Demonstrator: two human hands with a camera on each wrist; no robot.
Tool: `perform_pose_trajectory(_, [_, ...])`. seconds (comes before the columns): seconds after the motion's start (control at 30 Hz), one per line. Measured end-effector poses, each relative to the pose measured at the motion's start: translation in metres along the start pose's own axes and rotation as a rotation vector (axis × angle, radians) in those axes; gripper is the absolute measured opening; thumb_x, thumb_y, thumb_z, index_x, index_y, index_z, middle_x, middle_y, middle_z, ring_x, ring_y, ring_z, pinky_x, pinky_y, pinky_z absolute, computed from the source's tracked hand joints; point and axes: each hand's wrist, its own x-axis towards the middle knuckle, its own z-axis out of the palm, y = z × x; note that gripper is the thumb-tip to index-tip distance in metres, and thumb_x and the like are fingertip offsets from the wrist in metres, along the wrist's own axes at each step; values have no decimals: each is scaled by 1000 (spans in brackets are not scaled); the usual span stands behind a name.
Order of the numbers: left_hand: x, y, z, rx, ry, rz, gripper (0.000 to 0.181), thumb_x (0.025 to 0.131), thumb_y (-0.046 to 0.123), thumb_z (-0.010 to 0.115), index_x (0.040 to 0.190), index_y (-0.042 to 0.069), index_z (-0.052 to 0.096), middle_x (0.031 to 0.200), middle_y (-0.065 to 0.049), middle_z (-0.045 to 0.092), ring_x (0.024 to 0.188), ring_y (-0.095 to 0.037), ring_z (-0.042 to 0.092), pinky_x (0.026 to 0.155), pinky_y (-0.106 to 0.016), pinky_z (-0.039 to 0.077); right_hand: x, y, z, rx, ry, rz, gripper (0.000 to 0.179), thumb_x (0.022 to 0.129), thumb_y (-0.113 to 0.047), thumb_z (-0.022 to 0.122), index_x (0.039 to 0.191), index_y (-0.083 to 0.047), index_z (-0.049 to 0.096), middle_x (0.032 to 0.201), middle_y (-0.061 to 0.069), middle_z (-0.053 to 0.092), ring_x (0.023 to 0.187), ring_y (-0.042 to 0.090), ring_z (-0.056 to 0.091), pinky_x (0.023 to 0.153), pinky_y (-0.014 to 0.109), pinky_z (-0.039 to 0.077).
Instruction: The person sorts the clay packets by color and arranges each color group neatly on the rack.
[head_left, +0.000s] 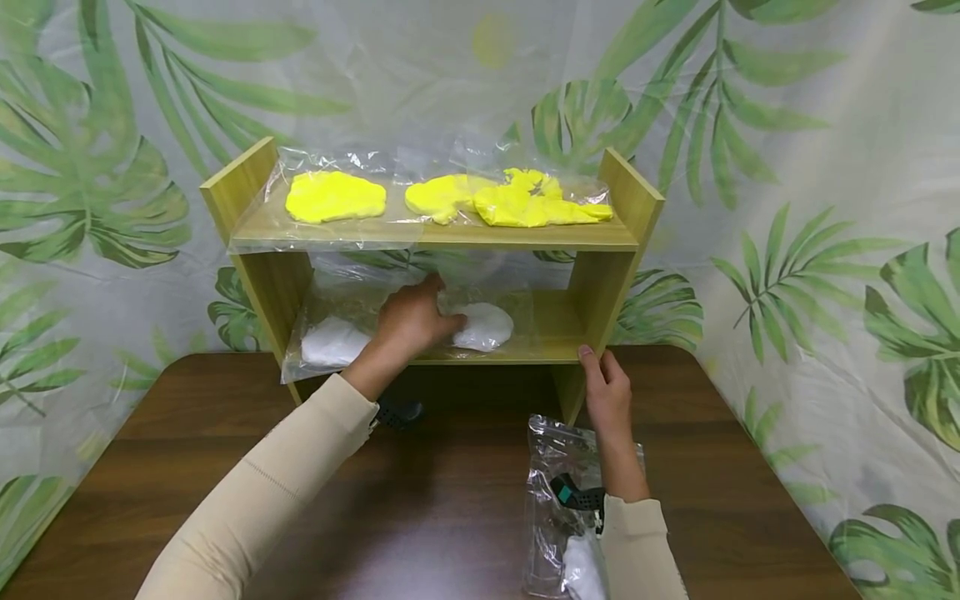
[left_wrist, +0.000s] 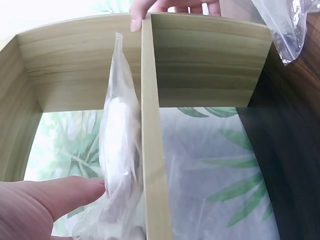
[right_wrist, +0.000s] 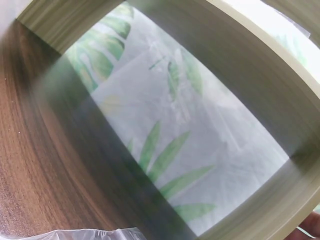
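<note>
My left hand [head_left: 411, 318] reaches onto the lower shelf of a small wooden rack [head_left: 525, 239]. Its thumb [left_wrist: 82, 194] is extended and touches a clear plastic bag holding a flat white lump [head_left: 485, 326]. To the left of this hand, another bagged white lump [head_left: 333, 342] lies on the same shelf, partly covered by the wrist. My right hand [head_left: 609, 392] grips the rack's right side panel [head_left: 617, 287], thumb on the front edge near the lower shelf and fingers round the outside.
On the top shelf lie clear bags with bright yellow lumps [head_left: 335, 197] and a yellow piece [head_left: 540, 204]. A zip bag [head_left: 547, 508] with white contents [head_left: 583, 568] lies on the dark wooden table [head_left: 450, 517] by the right forearm. Behind hangs a leaf-print cloth [head_left: 810, 133].
</note>
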Motion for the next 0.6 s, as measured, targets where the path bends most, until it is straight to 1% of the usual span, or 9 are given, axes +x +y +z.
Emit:
perform_pose_trajectory(0.17, [-3, -3, 0, 20, 30, -18, 60, 80, 43, 73, 123, 6, 54, 107, -14, 65, 94, -35, 62, 74, -47, 48, 1, -2, 0, 10, -11, 2, 45, 93, -54, 53, 109, -13, 64, 108, 21, 61, 89, 24, 50, 80, 36, 39])
perform_pose_trajectory(0.27, [-5, -6, 1, 20, 47, -20, 62, 79, 44, 74, 123, 6, 54, 110, -14, 65, 95, -34, 61, 74, -47, 48, 0, -2, 0, 12, -15, 11, 45, 93, -54, 53, 110, -13, 64, 110, 21, 62, 91, 25, 51, 82, 37, 39])
perform_pose_trajectory(0.5, [-11, -7, 3, 48, 104, 11, 63, 77, 44, 77, 122, 6, 55, 102, -13, 64, 89, -34, 62, 71, -48, 49, 0, -2, 0, -3, -9, 22, 46, 92, -56, 53, 110, -14, 63, 110, 18, 62, 92, 24, 50, 83, 37, 38])
perform_pose_trajectory(0.6, [-14, -9, 3, 51, 121, 29, 63, 78, 42, 78, 123, 6, 55, 102, -14, 64, 89, -34, 62, 71, -48, 49, -1, -2, 0, -8, -12, 27, 46, 92, -57, 53, 110, -15, 63, 110, 17, 62, 92, 24, 50, 83, 38, 38])
